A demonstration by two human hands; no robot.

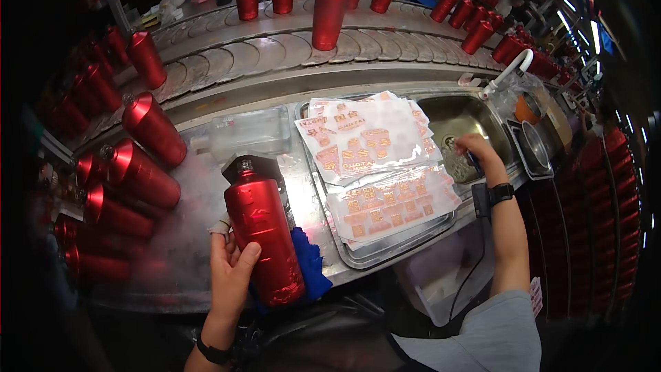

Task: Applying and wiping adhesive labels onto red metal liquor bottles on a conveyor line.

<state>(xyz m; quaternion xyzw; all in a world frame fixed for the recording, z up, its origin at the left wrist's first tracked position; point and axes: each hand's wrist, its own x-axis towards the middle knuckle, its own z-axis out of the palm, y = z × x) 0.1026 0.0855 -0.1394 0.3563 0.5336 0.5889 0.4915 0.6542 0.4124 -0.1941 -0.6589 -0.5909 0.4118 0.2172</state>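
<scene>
My left hand (234, 269) is wrapped around the side of a red metallic bottle (265, 234), which leans over the near edge of the steel counter. White tape covers one of its fingers. Behind the bottle's neck stands a dark angular holder (275, 167), and a blue cloth (311, 265) lies beside the bottle's lower part. Over the steel sink, my right hand (478, 150) has its fingers curled together; a small dark thing shows at them, too unclear to name. Sheets of gold-and-red printed decals (372, 141) lie stacked and wet-looking on a metal tray (372, 258) between my hands.
Several red bottles (155, 127) crowd the left side, and more stand along the slatted conveyor (268, 49) at the back. A clear plastic tub (251, 131) sits behind the holder. At right are a white faucet (518, 62), a metal bowl (533, 145) and racks of red bottles (620, 213).
</scene>
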